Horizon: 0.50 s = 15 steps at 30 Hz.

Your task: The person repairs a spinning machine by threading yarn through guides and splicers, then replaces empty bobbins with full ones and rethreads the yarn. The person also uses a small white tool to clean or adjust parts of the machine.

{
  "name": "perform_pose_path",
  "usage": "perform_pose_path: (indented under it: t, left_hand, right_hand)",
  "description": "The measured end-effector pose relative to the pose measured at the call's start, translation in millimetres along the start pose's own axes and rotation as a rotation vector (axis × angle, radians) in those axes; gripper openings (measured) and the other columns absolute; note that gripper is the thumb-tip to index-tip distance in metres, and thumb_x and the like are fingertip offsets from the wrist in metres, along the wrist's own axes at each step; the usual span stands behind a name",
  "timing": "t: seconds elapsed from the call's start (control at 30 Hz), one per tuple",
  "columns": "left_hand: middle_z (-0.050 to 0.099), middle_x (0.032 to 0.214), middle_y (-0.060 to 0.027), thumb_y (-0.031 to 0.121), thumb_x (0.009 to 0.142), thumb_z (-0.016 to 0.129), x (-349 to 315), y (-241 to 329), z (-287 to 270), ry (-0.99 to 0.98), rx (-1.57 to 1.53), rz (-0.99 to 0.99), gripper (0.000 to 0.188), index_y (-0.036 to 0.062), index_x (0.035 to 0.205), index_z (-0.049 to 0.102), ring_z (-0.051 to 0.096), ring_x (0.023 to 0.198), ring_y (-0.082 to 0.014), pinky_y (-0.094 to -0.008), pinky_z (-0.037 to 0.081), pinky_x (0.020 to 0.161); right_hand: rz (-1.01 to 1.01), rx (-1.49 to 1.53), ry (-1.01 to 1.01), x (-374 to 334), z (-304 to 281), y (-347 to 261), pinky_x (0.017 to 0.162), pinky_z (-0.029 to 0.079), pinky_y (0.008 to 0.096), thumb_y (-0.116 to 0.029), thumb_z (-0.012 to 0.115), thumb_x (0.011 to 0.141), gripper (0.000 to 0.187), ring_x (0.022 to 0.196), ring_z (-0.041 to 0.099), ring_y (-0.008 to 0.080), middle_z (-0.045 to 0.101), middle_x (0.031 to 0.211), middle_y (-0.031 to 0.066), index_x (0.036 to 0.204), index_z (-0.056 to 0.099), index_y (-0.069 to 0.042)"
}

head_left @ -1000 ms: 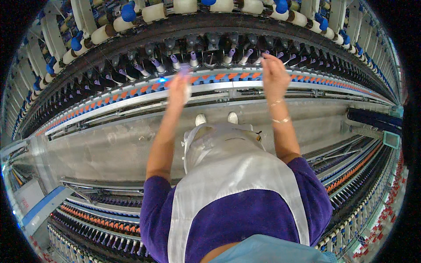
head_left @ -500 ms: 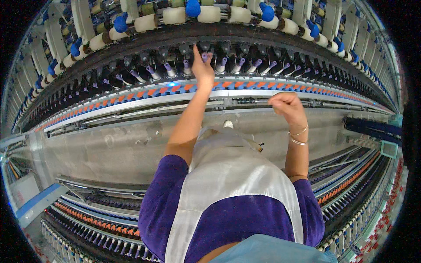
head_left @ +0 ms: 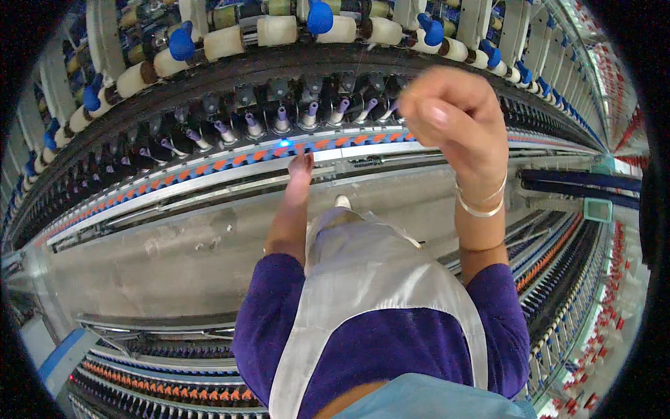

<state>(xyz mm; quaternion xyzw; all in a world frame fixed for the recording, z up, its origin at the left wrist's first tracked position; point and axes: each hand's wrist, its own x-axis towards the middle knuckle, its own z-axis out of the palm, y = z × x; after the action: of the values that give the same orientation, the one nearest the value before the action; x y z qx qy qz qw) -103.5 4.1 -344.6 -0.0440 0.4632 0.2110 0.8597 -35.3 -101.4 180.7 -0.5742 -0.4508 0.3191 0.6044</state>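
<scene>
My right hand (head_left: 457,119) is raised in front of the spinning frame, thumb and fingers pinched together. Whatever is in the pinch, if anything, is too fine to make out. Low at the front rail, my left hand (head_left: 301,166) reaches to the orange and blue strip (head_left: 244,158); its fingers are foreshortened and partly hidden. Just beyond it stands a row of spindles with purple-topped bobbins, one bobbin (head_left: 282,120) almost straight above that hand. A small blue light (head_left: 285,144) glows on the rail close to my left fingertips.
White rollers (head_left: 277,31) and blue knobs (head_left: 320,17) run along the frame's upper part. Beneath lies a grey floor (head_left: 160,244). Behind me a second spinning frame (head_left: 167,384) runs parallel. Dark blue padded bars (head_left: 579,188) and a pale green box frame (head_left: 598,209) are on the right.
My left hand has come down from the bobbins to the front rail. My right hand has risen upward and closer to the camera, still pinched. The view has shifted slightly.
</scene>
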Motion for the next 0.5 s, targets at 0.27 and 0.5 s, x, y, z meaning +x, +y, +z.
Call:
perform_pose_path:
  t: [0.27, 0.5]
  left_hand:
    - [0.064, 0.073, -0.0105, 0.019, 0.081, 0.068, 66.7, -1.2, -24.1, -0.043, 0.241, 0.054, 0.031, -0.0006, 0.103, 0.06, 0.063, 0.065, -0.0208, -0.0331, 0.052, 0.066]
    - [0.065, 0.079, -0.0088, 0.018, 0.086, 0.062, -64.1, 6.9, 4.2, -0.224, 1.152, 0.303, 0.024, -0.0021, 0.101, 0.061, 0.064, 0.07, -0.017, -0.0298, 0.051, 0.069]
  right_hand:
    - [-0.358, -0.86, 0.577, 28.1, -46.8, 133.9, 0.054, 0.045, 0.0304, -0.016, 0.063, 0.084, 0.017, 0.057, 0.058, 0.0216, 0.064, 0.072, 0.015, 0.083, 0.066, 0.002]
    - [0.22, -1.293, -0.179, -28.2, 12.4, 280.7, 0.066, 0.052, 0.0417, -0.016, 0.06, 0.074, 0.011, 0.069, 0.064, 0.0319, 0.066, 0.074, 0.0135, 0.079, 0.069, -0.011]
